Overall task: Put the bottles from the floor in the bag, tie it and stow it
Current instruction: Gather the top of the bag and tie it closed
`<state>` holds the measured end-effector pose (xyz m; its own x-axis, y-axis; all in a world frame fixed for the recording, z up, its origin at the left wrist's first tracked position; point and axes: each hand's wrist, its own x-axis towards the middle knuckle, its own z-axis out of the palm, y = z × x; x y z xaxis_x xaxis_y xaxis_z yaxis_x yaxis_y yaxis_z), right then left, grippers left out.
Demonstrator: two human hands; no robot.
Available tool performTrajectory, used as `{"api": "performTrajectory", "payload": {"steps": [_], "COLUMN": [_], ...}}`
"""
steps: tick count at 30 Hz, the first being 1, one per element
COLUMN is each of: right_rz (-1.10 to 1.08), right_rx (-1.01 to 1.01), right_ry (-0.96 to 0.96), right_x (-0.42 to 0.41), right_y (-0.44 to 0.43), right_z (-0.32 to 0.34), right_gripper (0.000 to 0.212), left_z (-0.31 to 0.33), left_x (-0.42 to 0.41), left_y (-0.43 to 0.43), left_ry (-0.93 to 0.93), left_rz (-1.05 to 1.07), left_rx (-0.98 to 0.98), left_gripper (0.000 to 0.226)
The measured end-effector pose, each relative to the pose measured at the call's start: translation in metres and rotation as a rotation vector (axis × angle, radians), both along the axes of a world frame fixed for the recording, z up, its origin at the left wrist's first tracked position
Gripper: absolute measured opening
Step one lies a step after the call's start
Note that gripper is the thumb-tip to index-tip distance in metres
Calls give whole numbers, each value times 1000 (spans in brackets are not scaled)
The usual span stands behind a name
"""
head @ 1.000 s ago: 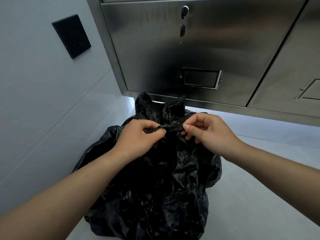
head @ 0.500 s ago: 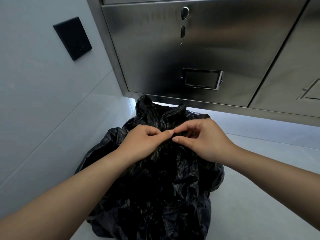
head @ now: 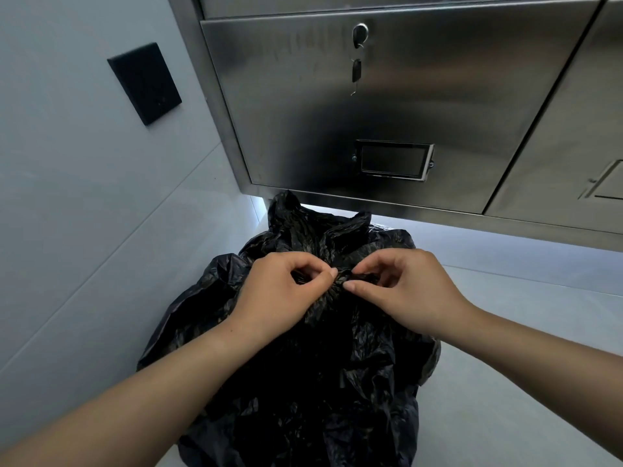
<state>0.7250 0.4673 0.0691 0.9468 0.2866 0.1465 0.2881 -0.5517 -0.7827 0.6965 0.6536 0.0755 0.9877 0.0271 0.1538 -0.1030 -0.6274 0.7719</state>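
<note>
A bulging black plastic bag (head: 323,382) stands on the pale floor in front of me. Its mouth is gathered and twisted into a knot (head: 340,281) near the top, with two loose ends (head: 303,224) sticking up behind it. My left hand (head: 279,294) pinches the plastic on the left of the knot. My right hand (head: 408,291) pinches it on the right, thumb and forefinger closed on the plastic. The fingertips of both hands almost touch. No bottles are visible; whatever is inside the bag is hidden.
A stainless steel cabinet (head: 387,112) hangs just behind the bag, with a key (head: 356,70) in its lock and a label holder (head: 392,161). A second steel door (head: 580,146) is at the right. A grey wall with a black plate (head: 145,83) runs along the left.
My hands have drawn together over the knot, from holding a stretched twist of plastic between them to pinching close on either side. The knot sits tighter and the bag has barely moved.
</note>
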Motion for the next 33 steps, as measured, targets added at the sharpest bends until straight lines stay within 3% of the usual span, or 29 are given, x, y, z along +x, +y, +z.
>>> {"api": "performTrajectory", "payload": {"steps": [5,10,22,28,33], "right_rz": [27,47,53,47,49], "right_rx": [-68,-84,-23,39,58], "right_ry": [6,-26,23,29,27], "right_x": [9,14,14,15,15], "right_y": [3,-3,-14,-17,-17], "right_z": [2,1,-5,-7,-9], "right_gripper": [9,2,21,20,20], "left_z": [2,7,-3,-1,2], "left_x": [1,2,10,10,9], "left_y": [6,20,23,26,26], "left_ry": [81,253,333,425,363], "left_rz": [-76,-210,-103,-211,-220], "left_rx": [-46,-29,-224,-78,-74], "left_gripper": [5,23,9,16,14]}}
